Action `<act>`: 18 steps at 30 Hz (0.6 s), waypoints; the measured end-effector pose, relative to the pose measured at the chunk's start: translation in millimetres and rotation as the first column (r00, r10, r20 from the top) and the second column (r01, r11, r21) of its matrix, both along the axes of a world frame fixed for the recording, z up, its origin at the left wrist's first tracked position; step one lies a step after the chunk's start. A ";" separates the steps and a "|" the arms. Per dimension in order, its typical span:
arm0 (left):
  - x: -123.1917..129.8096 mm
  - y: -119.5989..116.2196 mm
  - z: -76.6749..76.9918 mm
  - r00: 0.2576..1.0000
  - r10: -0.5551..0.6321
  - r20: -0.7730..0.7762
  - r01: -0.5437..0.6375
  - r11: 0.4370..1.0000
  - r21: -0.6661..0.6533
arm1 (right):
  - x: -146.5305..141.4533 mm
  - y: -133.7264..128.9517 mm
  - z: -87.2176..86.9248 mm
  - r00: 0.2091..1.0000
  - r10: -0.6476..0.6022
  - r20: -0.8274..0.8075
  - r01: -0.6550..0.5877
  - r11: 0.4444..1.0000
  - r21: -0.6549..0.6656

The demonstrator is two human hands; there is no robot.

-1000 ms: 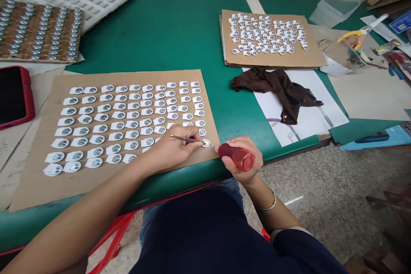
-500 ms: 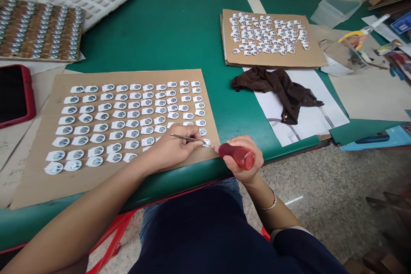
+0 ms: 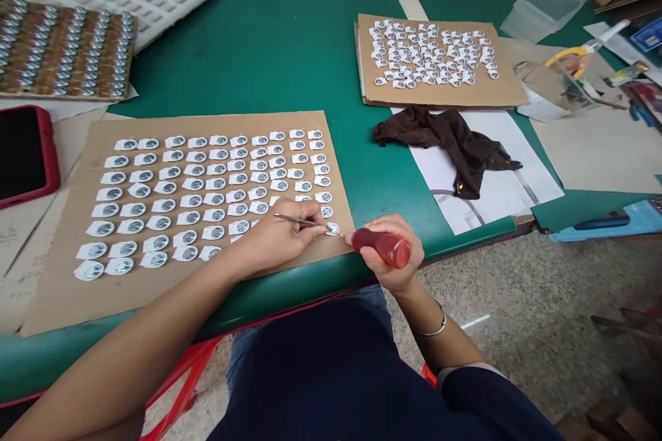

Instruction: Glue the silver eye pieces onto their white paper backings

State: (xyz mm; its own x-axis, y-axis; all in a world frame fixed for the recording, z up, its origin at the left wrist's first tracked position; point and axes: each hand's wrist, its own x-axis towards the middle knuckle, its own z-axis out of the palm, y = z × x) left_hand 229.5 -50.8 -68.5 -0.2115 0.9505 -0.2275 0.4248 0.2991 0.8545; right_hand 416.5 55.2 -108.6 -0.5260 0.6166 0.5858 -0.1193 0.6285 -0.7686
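In my left hand (image 3: 282, 231) is a slim pointed metal tool (image 3: 297, 220), which looks like tweezers, gripped between closed fingers. Its fingertips are at the edge of a small round metal-and-white piece (image 3: 333, 229) near the board's front right corner. My right hand (image 3: 396, 251) is wrapped round a red squeeze bottle (image 3: 380, 247), tilted with its narrow tip pointing left at that piece. Whether the tip touches it is too small to tell. Rows of similar pieces on white paper tabs (image 3: 214, 199) cover the cardboard sheet (image 3: 155, 303); my left hand hides some.
A dark brown cloth (image 3: 455, 145) lies on white paper right of the board. Behind it, a cardboard stack (image 3: 439, 96) bears more pieces. Left are a red-cased phone (image 3: 25, 155) and a brown board with metal parts (image 3: 67, 52). Yellow-handled scissors (image 3: 572, 58) are far right.
Both hands, the tool and the bottle keep nearly the same place at the round piece. The view has shifted very slightly.
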 end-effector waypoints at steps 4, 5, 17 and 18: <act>-0.1 0.3 -0.6 1.000 0.004 -0.006 -0.004 1.000 0.004 | -1.9 0.5 0.8 1.000 0.007 -0.020 -0.007 1.000 -0.031; -0.1 0.4 -0.3 1.000 0.002 -0.011 -0.002 1.000 0.003 | -2.2 0.6 0.9 1.000 0.009 -0.020 -0.009 0.999 -0.036; -0.2 1.0 0.8 1.000 -0.005 0.000 0.005 1.000 0.007 | -2.6 0.1 1.4 1.000 0.014 -0.008 -0.014 0.999 -0.039; -0.4 1.2 0.4 1.000 -0.002 0.007 0.002 1.000 0.009 | -2.6 0.1 1.4 1.000 0.017 -0.008 -0.017 0.999 -0.038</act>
